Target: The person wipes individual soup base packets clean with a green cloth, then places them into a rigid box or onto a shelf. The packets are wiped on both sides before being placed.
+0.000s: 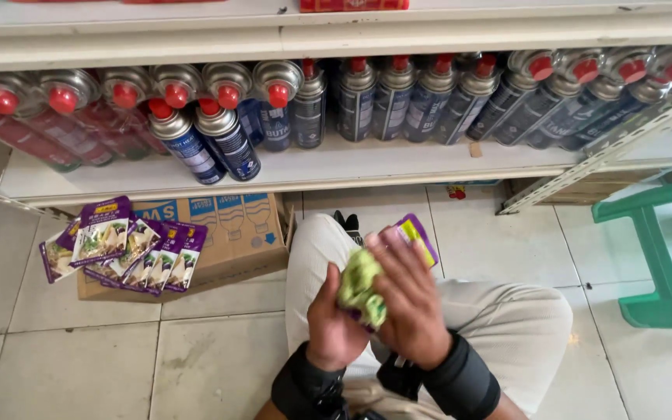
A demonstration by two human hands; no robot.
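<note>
Green cloth [360, 289] sits bunched between both hands, held over the person's lap above the tiled floor [79, 365]. The left hand [334, 323] cups it from below with a closed grip; the right hand [410, 299] presses over it, fingers curled and blurred, and also pinches a purple packet [418, 233] — its top pokes out behind the fingers. By my reading, the packet is being wiped; the next move would call for a firm hold on it while the cloth passes. More purple packets [122, 245] lie fanned on a cardboard box [235, 233], below a shelf [336, 167] of gas cans [305, 109].
</note>
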